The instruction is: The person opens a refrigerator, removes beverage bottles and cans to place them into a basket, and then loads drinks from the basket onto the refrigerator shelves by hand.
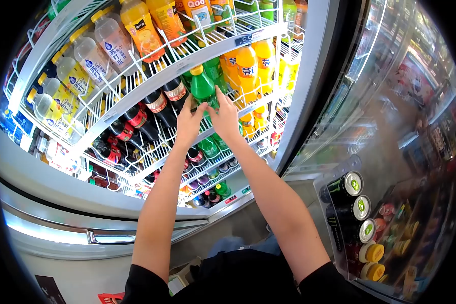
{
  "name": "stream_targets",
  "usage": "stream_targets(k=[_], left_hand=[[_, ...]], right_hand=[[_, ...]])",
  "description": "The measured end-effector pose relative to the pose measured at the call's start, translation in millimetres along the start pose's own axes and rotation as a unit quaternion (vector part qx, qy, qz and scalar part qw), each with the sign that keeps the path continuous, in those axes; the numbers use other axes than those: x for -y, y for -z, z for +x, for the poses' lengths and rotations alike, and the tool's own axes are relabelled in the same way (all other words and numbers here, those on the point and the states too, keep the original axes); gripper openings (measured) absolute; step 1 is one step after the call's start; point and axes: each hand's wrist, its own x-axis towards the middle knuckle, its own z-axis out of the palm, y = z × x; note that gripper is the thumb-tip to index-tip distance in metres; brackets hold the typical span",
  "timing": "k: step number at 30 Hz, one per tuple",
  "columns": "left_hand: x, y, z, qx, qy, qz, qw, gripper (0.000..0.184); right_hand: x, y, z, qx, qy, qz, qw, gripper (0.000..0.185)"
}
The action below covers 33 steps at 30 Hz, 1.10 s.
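A green bottle with a yellow cap [202, 85] stands upright at the front of a white wire shelf in a lit drinks fridge. My left hand [189, 121] has its fingers on the bottle's lower left side. My right hand [225, 114] touches its lower right side, and the two thumbs meet in front. Dark cola bottles [159, 106] lie to the left of my hands. Orange soda bottles [247, 68] stand to the right, with another green bottle [216, 71] just behind.
Clear-capped soda water bottles [76, 76] and orange juice bottles [138, 30] fill the upper shelf. The open glass door [375, 116] is on the right, its plastic bin [334, 228] holding several black cans [350, 185] and yellow-capped bottles [372, 252].
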Motion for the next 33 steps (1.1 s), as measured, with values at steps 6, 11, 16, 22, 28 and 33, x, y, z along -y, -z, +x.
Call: stream_targets(k=[6,11,16,22,28,33], left_hand=[[5,-1,12,-0.022,0.045,0.035,0.998,0.058],[21,1,11,-0.021,0.019,0.011,1.000,0.062],[26,1,11,-0.010,0.028,0.004,1.000,0.065],[12,-6,-1,0.001,0.087,0.018,0.996,0.075],[23,-13,-44,-0.077,0.022,-0.010,0.997,0.080],[-4,-2,-106,-0.087,0.039,-0.119,0.988,0.068]], right_hand=[[3,0,8,0.014,-0.007,-0.101,0.995,0.065],[10,3,12,0.066,-0.026,-0.155,0.985,0.069],[13,2,15,0.098,-0.052,-0.183,0.977,0.073],[3,9,-2,0.022,0.017,-0.122,0.992,0.077],[20,22,-43,0.038,-0.072,-0.033,0.996,0.067],[37,15,-100,0.000,-0.062,-0.018,0.998,0.057]])
